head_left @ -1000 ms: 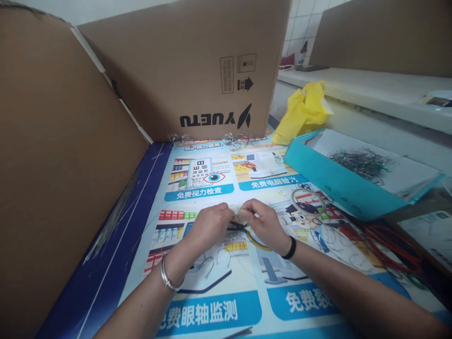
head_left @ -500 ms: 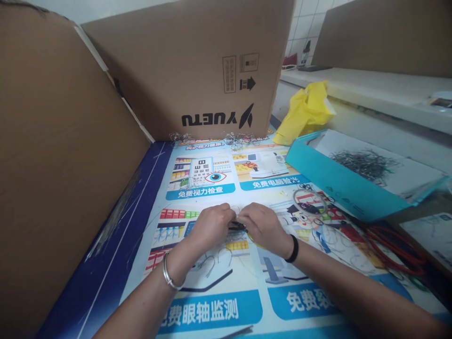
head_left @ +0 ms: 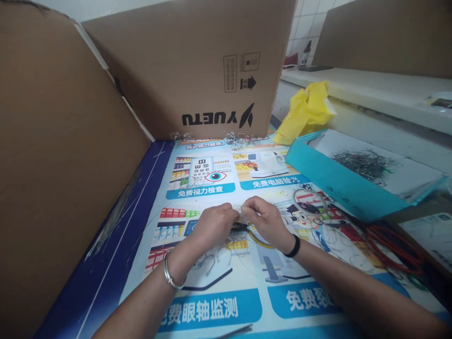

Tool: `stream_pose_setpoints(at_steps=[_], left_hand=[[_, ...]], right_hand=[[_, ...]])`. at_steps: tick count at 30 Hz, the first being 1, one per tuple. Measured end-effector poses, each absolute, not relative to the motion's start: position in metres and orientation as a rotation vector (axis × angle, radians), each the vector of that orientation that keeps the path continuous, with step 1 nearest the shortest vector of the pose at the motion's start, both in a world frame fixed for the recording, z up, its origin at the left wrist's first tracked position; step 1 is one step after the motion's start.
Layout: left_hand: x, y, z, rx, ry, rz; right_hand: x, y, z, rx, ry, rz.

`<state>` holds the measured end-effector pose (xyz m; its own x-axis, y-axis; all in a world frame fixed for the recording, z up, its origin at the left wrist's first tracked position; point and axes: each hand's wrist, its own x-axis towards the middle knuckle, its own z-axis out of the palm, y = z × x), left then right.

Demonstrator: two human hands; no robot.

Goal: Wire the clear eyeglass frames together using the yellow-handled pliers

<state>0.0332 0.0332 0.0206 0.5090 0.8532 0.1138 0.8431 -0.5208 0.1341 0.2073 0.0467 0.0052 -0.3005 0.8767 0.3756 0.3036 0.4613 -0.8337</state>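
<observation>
My left hand (head_left: 216, 226) and my right hand (head_left: 266, 223) meet over the middle of the printed sheet, both with fingers pinched. Between their fingertips a thin, pale wire (head_left: 238, 208) faintly shows as a small curve; its ends are hidden by the fingers. Just beneath the hands lies a tool with a dark head and a curved yellow handle (head_left: 260, 241), partly covered, perhaps pliers. Loose thin wire pieces (head_left: 211, 261) lie on the sheet below my left hand.
Cardboard panels (head_left: 169, 70) stand at the left and back. To the right is a turquoise box (head_left: 339, 183) holding a heap of short wires (head_left: 363, 165). Near it lie a wire coil (head_left: 310, 202), red cord loops (head_left: 391, 249) and a yellow bag (head_left: 303, 113). Wire tangles (head_left: 235, 139) lie at the back.
My right hand has shifted slightly up and its fingers have drawn a little apart from the left. More of the yellow handle shows. My left hand has barely moved.
</observation>
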Motion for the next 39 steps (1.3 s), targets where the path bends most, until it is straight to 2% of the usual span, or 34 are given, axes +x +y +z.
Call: stream_pose_setpoints(at_steps=[13, 39], left_hand=[[0.034, 0.032, 0.024, 2.606, 1.477, 0.392], [0.033, 0.038, 0.024, 2.253, 1.303, 0.494]], right_hand=[[0.198, 0.05, 0.001, -1.025, -1.281, 1.373], [0.201, 0.054, -0.001, -0.988, -1.363, 1.317]])
